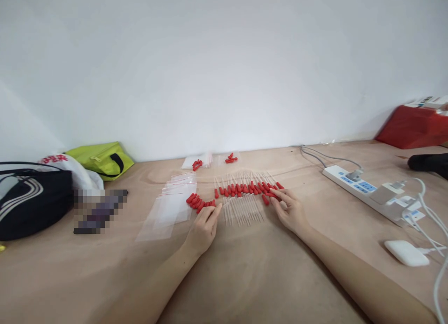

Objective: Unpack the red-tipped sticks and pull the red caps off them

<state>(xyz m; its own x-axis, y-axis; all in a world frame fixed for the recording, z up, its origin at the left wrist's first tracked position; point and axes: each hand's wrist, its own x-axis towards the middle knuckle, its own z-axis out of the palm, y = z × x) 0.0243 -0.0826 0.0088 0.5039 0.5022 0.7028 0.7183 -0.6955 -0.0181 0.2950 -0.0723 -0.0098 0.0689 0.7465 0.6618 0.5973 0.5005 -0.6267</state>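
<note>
Glass droppers (245, 212) with red rubber bulbs (241, 188) lie side by side in the middle, their thin clear tubes pointing both toward the wall and toward me. At the right end of this row, my right hand (290, 212) has its thumb and fingers closed around a red bulb. My left hand (205, 228) is at the left end, fingers curled together, the tips by the glass tubes; what they hold, if anything, is hidden. Just beyond it sits a bunch of red bulbs (196, 201), partly over clear zip bags (168, 209).
Farther back lie two small groups of red bulbs (197, 165) on clear bags. A white power strip (364, 191) with plugs and cables, plus a white charger (406, 253), occupies the right. A black bag (35, 202), green pouch (101, 158) and blurred-out item (101, 212) stand left.
</note>
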